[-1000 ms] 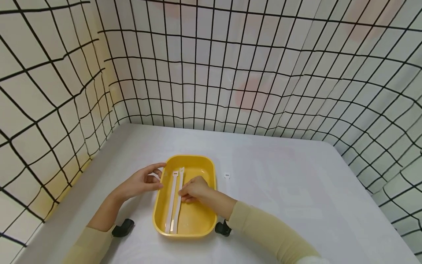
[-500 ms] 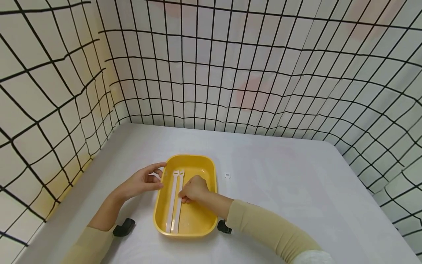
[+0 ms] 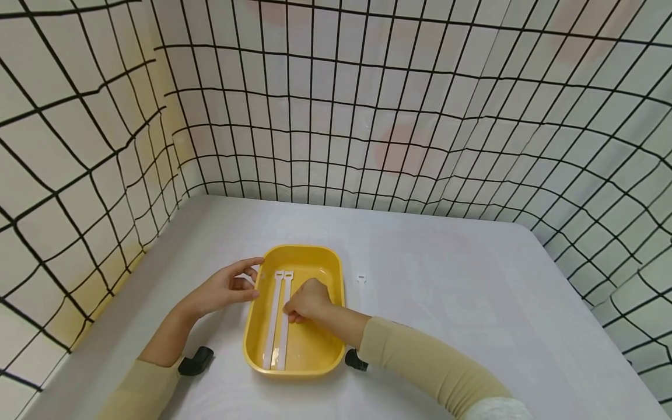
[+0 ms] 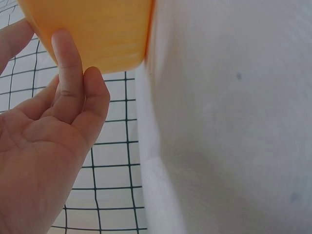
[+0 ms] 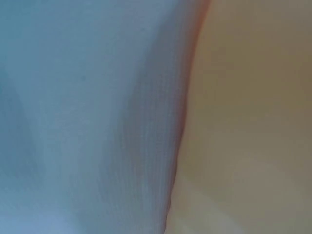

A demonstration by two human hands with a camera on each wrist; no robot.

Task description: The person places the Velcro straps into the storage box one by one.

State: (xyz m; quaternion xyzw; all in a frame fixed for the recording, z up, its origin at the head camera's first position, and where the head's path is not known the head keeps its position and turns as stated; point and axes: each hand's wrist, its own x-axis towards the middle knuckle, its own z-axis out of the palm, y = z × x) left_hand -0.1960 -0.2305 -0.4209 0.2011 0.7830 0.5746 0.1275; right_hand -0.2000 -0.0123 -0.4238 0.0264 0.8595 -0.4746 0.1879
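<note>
Two white slotted-head cable ties lie lengthwise and side by side in a yellow tray (image 3: pixel 320 350): the left cable tie (image 3: pixel 274 315) and the right cable tie (image 3: pixel 288 291). My right hand (image 3: pixel 311 300) reaches into the tray and pinches the right cable tie near its middle, fingers curled. At the tray's left side, my left hand (image 3: pixel 227 287) has its fingertips against the rim and outer wall. The left wrist view shows those fingers loosely bent along the yellow wall (image 4: pixel 102 34). In the right wrist view only the tray's wall (image 5: pixel 253 117) shows, blurred, without the hand.
Right of the tray, another white slotted head (image 3: pixel 361 279) lies on the white table (image 3: pixel 446 303), its strap barely visible against the surface. Black wire mesh (image 3: pixel 325 116) encloses the back and sides. Black wrist devices (image 3: pixel 196 361) sit at both sleeves.
The right cable tie's head has come down toward me, level with the left one, and the strap now lies straight beside it. My left hand has stayed at the rim.
</note>
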